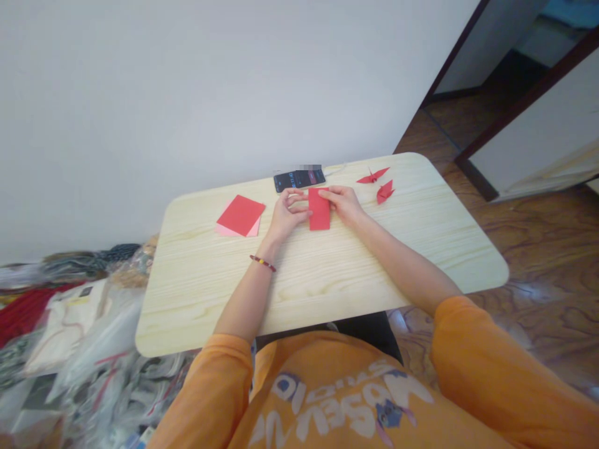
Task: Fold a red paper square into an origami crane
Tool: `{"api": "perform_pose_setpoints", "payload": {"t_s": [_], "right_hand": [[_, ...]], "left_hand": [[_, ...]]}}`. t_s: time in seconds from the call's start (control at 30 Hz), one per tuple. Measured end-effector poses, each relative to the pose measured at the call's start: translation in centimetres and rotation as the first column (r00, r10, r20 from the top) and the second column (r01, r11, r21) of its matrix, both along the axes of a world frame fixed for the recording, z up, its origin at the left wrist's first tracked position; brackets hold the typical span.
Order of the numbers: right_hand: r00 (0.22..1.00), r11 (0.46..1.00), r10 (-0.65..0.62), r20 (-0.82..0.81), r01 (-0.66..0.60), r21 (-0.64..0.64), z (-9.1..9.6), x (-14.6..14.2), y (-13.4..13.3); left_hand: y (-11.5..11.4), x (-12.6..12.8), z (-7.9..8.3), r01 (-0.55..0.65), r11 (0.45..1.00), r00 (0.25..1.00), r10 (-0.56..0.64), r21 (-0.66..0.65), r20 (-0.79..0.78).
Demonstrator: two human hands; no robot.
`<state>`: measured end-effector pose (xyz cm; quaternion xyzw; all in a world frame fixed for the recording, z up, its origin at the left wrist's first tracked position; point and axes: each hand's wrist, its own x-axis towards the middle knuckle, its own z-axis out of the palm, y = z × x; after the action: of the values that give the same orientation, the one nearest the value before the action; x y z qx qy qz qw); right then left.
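Note:
A sheet of red origami paper (319, 212), folded into an upright rectangle, is between my hands over the table. My right hand (344, 202) grips its upper right edge, thumb on the front face. At its left edge, my left hand (289, 214) has its fingers bent and somewhat apart, with fingertips touching the paper. Left of my left hand lies a stack of square paper (241, 215), red on top with pink beneath. Two folded red paper pieces rest on the right: a paper crane (373, 176) with spread wings, and a smaller folded piece (385, 192) in front of it.
A phone (299, 179) with a lit screen lies at the table's back edge, a white cable (336, 169) beside it. The pale wooden table (327, 280) stands against a white wall. Bags and clothes (93, 330) are piled at the left; wooden floor shows at the right.

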<state>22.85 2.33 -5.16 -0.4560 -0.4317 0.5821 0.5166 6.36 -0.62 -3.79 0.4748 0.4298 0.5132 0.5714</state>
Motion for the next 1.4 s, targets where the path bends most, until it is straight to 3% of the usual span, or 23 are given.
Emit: {"api": "perform_pose_setpoints", "payload": {"t_s": [0.37,0.67,0.93,1.03,1.2,1.4], "right_hand": [[0.997,0.999,0.047,0.057,-0.048,0.015,0.2,-0.3,-0.5],[0.995,0.998,0.058,0.077,-0.06,0.032,0.7,-0.2,-0.7],[0.995,0.996,0.081,0.064,-0.082,0.02,0.3,-0.4,-0.3],[0.989,0.996,0.055,0.138,-0.063,0.057,0.4,-0.5,-0.4],[0.914,0.958,-0.066,0.4,-0.055,0.283,0.4,-0.5,-0.5],[0.883,0.955,-0.075,0.463,-0.071,0.288,0.1,-0.8,-0.5]], "left_hand": [[0.1,0.8,-0.5,-0.195,0.981,0.978,0.196,-0.017,0.064],[0.0,0.8,-0.2,-0.185,0.981,0.979,0.189,-0.051,0.073],[0.5,0.6,-1.0,-0.205,0.974,0.969,0.216,-0.097,0.12],[0.6,0.6,-1.1,-0.217,0.97,0.965,0.229,-0.106,0.125],[0.7,0.5,-1.1,-0.233,0.964,0.955,0.252,-0.128,0.158],[0.9,0.6,-1.2,-0.262,0.955,0.943,0.284,-0.143,0.173]]}}
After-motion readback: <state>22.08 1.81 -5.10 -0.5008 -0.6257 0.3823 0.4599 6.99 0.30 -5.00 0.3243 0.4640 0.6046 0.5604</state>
